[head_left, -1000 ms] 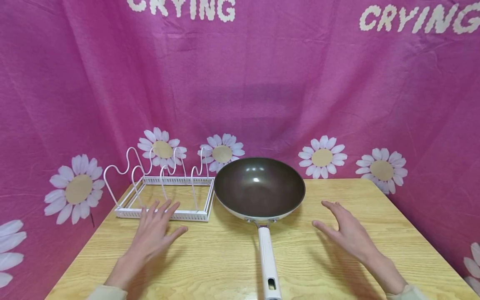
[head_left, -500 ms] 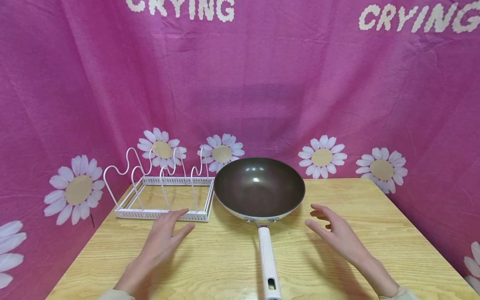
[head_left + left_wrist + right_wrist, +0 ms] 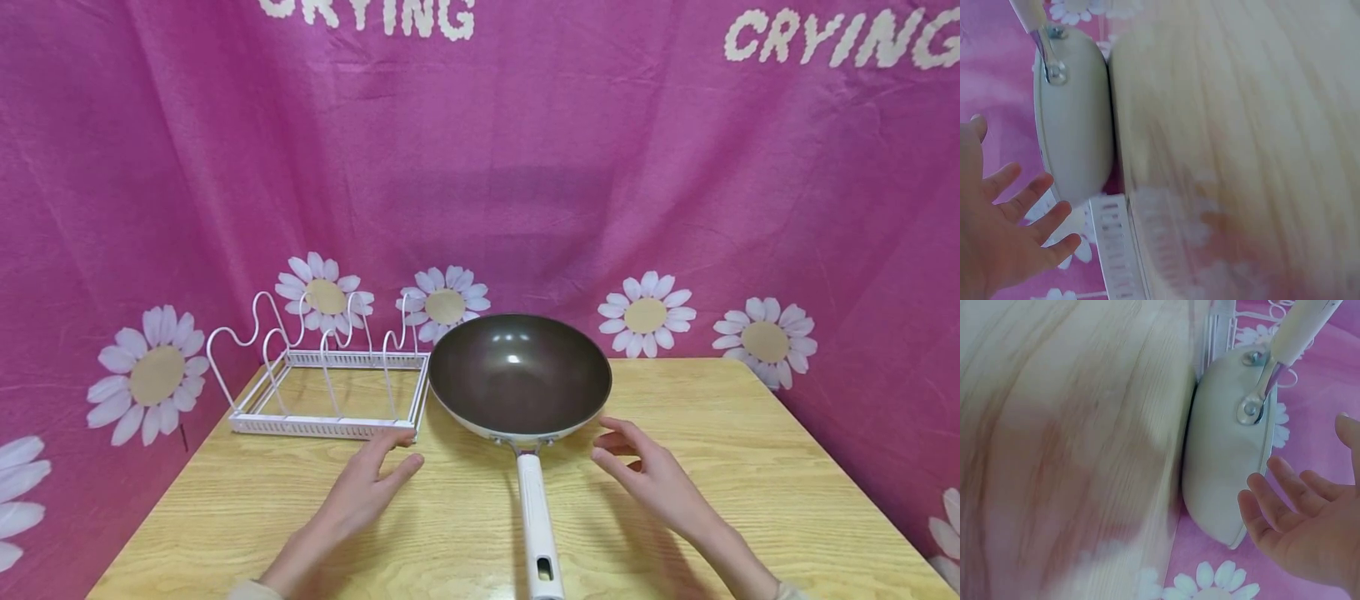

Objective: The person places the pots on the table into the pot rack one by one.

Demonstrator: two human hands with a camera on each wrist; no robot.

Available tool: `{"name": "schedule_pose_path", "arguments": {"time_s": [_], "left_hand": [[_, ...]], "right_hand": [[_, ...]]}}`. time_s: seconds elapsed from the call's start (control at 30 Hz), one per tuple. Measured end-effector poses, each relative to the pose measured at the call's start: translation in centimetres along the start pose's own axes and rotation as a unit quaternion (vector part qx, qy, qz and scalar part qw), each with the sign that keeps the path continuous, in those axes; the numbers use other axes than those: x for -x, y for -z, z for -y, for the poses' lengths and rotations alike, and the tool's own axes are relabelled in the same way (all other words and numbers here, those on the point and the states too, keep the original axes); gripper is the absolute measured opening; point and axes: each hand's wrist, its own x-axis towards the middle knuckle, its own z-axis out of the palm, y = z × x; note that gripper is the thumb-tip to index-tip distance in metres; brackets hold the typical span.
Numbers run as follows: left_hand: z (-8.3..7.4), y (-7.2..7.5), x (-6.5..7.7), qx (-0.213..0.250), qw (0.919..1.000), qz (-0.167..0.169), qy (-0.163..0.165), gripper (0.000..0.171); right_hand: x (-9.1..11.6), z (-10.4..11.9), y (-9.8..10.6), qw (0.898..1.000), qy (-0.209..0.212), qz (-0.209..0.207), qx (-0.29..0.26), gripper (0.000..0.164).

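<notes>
A deep wok-shaped frying pan (image 3: 521, 375), dark inside and cream outside, sits on the wooden table with its white handle (image 3: 536, 525) pointing at me. My left hand (image 3: 360, 487) hovers left of the handle, fingertips overlapping the near right corner of the white rack in the head view. On the other side, my right hand (image 3: 652, 475) is near the pan's lower right rim, fingers loosely bent. Both hands hold nothing. In the wrist views the pan's pale outer wall (image 3: 1079, 119) and riveted handle bracket (image 3: 1254, 406) show beside the spread fingers.
A white wire pan rack (image 3: 322, 429) with several upright loops stands on the left, right up against the pan's side. Behind the wooden table (image 3: 712, 408) hangs a magenta cloth (image 3: 525, 167) printed with daisies and lettering; it also covers both sides.
Both hands have moved inward toward the pan: the left has come right from in front of the rack, the right has come left. Pan and rack have stayed put.
</notes>
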Motion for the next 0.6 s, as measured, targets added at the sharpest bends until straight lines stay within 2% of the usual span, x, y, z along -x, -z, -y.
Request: {"name": "schedule_pose_path", "arguments": {"time_s": [0.23,0.47,0.6], "left_hand": [[-1.5,-1.1,0.2,0.063,0.9973,0.026,0.029,0.045],[-2.5,-2.1,0.4,0.094,0.9932,0.062,0.03,0.045],[-3.1,-2.6,0.4,0.123,0.9877,0.093,0.025,0.044]], "right_hand": [[0.2,0.6,-0.9,1.0,0.01,0.012,-0.02,0.051],[0.3,1.1,-1.5,0.999,0.02,0.022,-0.035,0.051],[0.3,1.3,-1.8,0.998,0.024,0.025,-0.05,0.05]]}}
